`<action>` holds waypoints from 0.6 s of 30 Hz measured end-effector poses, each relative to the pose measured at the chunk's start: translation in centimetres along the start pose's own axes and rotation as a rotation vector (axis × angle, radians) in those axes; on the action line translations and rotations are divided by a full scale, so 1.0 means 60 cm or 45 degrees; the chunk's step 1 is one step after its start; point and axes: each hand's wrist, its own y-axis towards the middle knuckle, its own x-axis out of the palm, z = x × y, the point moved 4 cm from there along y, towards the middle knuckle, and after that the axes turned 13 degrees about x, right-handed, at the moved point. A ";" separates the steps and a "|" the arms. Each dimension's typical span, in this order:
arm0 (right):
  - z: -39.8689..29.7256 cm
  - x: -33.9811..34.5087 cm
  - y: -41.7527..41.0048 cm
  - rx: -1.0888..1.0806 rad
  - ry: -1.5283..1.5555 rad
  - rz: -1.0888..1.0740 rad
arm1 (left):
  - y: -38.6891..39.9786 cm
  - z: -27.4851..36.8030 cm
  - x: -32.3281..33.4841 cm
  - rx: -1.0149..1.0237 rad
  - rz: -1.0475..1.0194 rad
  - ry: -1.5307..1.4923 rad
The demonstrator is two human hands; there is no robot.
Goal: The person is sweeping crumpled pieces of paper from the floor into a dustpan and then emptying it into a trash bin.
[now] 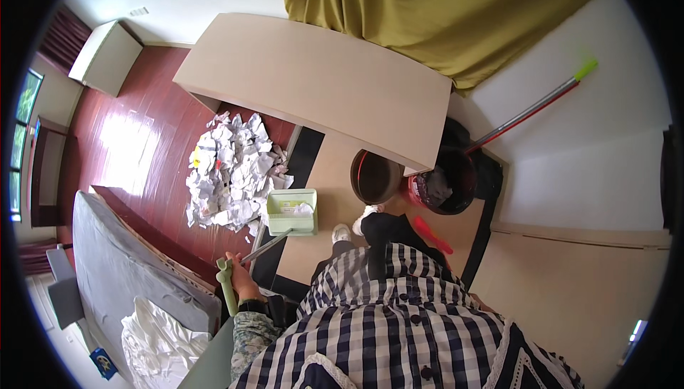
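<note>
My left hand (pixel 243 281) is closed around the metal pole of a long-handled dustpan, just by its green grip (pixel 226 287). The pale green dustpan (pixel 293 226) has comb teeth and holds a scrap of white paper. Its left edge meets a heap of torn white paper (pixel 235 170) on the red wooden floor. Of my right hand (pixel 482 303) only a sliver shows past the checked apron, so what it holds is hidden. Close to that side, a red plastic tool (pixel 433 235) slants beside my dark trousers.
A beige cabinet (pixel 320 79) stands ahead. By its corner are a dark round bin (pixel 377 178) and a red-and-black bucket (pixel 417 191) with a dark bag; a long-handled pole (pixel 526 114) leans on the wall. A grey mattress (pixel 139 261) lies at left.
</note>
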 end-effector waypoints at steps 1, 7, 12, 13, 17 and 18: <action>-0.011 -0.002 0.001 -0.006 -0.012 -0.009 | -0.003 0.000 -0.005 0.004 0.015 -0.004; 0.043 -0.056 0.066 -0.777 -1.376 0.229 | -0.018 0.018 -0.015 0.064 0.047 0.084; 0.035 -0.056 0.109 -0.113 -0.774 0.178 | -0.021 0.018 -0.032 0.134 0.090 0.145; 0.024 -0.053 0.108 -0.099 -0.725 0.169 | -0.022 0.019 -0.032 0.142 0.095 0.140; -0.018 -0.050 0.103 -0.088 -0.625 0.155 | -0.033 0.025 -0.039 0.102 0.155 0.096; -0.024 -0.050 0.102 -0.084 -0.609 0.152 | -0.035 0.023 -0.043 0.099 0.163 0.091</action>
